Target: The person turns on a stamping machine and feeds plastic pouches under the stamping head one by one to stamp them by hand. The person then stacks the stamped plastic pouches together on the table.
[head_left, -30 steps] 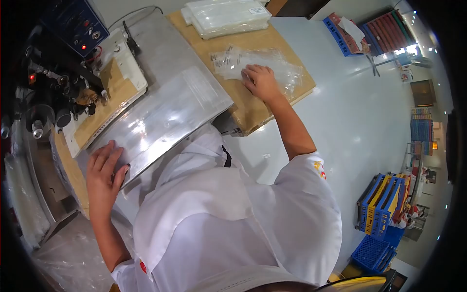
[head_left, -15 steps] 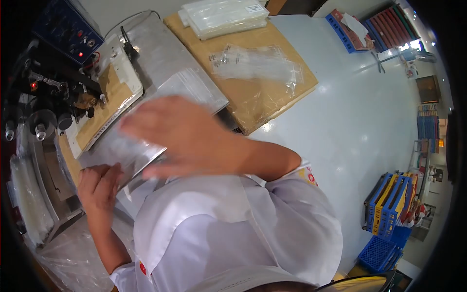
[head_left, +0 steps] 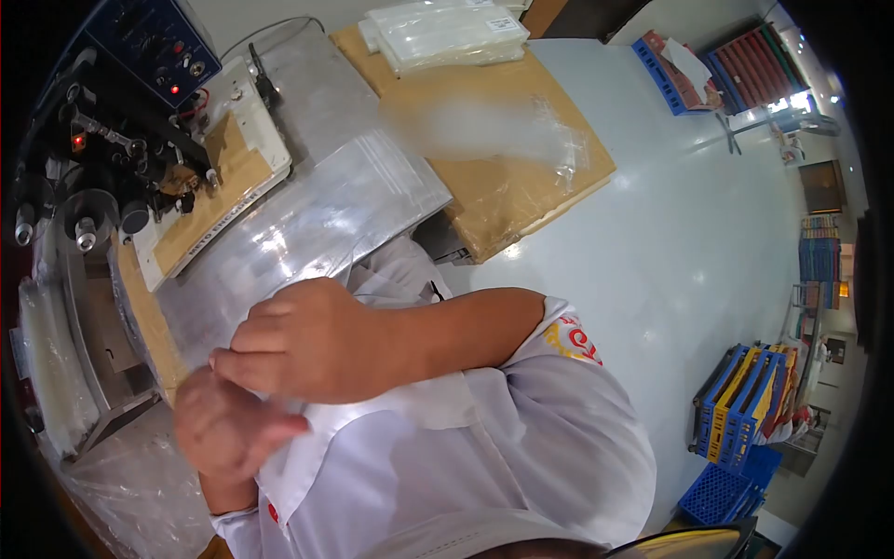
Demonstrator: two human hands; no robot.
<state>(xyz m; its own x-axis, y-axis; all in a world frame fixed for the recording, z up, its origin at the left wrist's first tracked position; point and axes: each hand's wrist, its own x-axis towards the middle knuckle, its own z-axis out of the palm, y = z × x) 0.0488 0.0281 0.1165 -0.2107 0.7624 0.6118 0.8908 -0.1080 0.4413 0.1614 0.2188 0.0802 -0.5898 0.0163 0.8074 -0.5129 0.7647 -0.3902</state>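
Note:
My right hand [head_left: 312, 340] is in front of my chest, its fingers curled and pressed together over the top of my left hand. Whatever those fingers may hold is hidden. Just below it, my left hand [head_left: 223, 424] is smeared by motion, its thumb pointing right. The two hands touch or nearly touch. Beyond them, clear plastic bags [head_left: 358, 186] lie flat and overlapping on the metal worktable [head_left: 312, 88]. A white-framed plate with a brown surface [head_left: 228, 163], part of the machine, stands at the table's left side.
A dark machine [head_left: 144, 56] with lit red lights is at upper left. Cardboard [head_left: 503, 200] to the right bears a blurred patch of clear bags and stacked packs [head_left: 442, 42]. Blue and yellow crates [head_left: 736, 405] stand on the floor at far right.
My right hand has come back from above the table to my left hand. My left hand has shifted down towards my body. The bags on the table are now more visible.

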